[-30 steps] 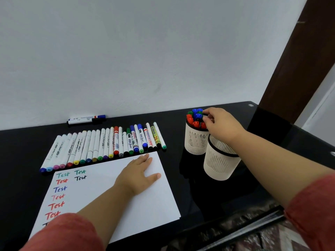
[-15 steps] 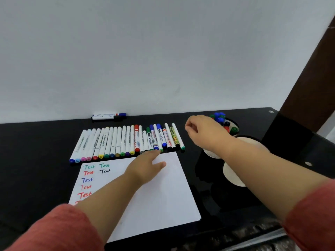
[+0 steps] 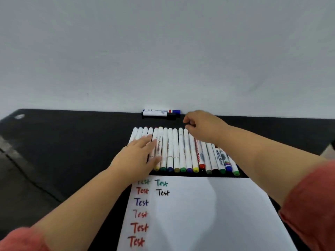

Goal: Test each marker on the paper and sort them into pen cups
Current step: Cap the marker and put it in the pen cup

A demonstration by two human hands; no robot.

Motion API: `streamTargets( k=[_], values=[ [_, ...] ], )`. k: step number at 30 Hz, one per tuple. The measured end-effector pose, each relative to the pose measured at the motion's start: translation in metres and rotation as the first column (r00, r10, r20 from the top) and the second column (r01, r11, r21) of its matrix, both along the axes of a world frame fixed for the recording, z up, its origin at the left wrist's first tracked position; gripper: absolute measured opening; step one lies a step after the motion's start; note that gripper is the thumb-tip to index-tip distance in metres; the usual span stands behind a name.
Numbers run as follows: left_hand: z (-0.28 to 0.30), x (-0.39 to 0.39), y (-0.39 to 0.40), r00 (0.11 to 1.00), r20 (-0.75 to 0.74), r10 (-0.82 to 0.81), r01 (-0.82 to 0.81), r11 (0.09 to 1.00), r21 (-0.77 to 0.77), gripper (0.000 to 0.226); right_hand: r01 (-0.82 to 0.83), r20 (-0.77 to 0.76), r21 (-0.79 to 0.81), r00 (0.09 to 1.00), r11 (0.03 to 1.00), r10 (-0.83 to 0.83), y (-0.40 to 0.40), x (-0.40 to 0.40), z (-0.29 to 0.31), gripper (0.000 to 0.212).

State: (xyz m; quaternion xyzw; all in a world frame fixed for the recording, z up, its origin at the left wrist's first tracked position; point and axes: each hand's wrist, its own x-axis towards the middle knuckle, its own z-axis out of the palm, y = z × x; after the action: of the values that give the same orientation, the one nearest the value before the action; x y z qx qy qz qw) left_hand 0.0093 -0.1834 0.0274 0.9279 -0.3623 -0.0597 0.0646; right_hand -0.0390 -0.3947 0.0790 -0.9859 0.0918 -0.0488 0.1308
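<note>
Many markers (image 3: 183,151) lie side by side in one row on the black table (image 3: 72,142), just beyond the paper (image 3: 208,214). The left hand (image 3: 139,156) rests flat with straight fingers on the row's left end. The right hand (image 3: 201,127) is above the far ends, fingers curled; whether it holds something I cannot tell.

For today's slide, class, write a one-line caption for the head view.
Left hand rests on the marker row; right hand reaches over it, above the test paper.

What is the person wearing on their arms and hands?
Both arms have reddish-coral sleeves pushed up near the elbows: the left sleeve and the right sleeve. The forearms are bare. The left hand and right hand show no gloves, rings or watch.
</note>
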Motion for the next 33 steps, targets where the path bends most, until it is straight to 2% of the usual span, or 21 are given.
streamTargets(
  k=[6,11,16,23,27,30,33],
  values=[
    [-0.011,0.029,0.021,0.997,-0.067,-0.027,0.026,1.000,-0.009,0.066,-0.036,-0.042,-0.047,0.999,0.998,0.034,-0.001,0.077,-0.028,0.044],
    [-0.013,0.029,0.019,0.998,-0.058,-0.040,0.037,0.998,-0.051,0.066,-0.049,-0.036,-0.075,0.998,0.996,0.047,-0.001,0.111,-0.044,0.050],
    [-0.016,0.031,0.021,0.996,-0.059,-0.059,0.054,0.995,-0.080,0.067,-0.023,-0.032,-0.185,0.999,0.983,0.017,0.001,0.126,-0.054,0.043],
    [-0.016,0.031,0.021,0.995,-0.068,-0.072,0.066,0.994,-0.082,0.067,-0.028,0.010,-0.162,1.000,0.986,0.030,0.002,0.133,-0.052,0.025],
    [-0.016,0.030,0.021,0.995,-0.071,-0.066,0.060,0.995,-0.084,0.067,-0.057,-0.061,-0.178,0.997,0.982,0.047,0.003,0.134,-0.051,0.045],
    [-0.016,0.029,0.022,0.995,-0.074,-0.066,0.059,0.994,-0.093,0.066,-0.038,-0.086,-0.204,0.996,0.978,0.021,0.007,0.133,-0.050,0.038],
    [-0.016,0.030,0.022,0.995,-0.080,-0.058,0.051,0.995,-0.087,0.066,-0.021,-0.044,-0.197,0.999,0.980,0.013,0.010,0.127,-0.052,0.035]
  ],
)
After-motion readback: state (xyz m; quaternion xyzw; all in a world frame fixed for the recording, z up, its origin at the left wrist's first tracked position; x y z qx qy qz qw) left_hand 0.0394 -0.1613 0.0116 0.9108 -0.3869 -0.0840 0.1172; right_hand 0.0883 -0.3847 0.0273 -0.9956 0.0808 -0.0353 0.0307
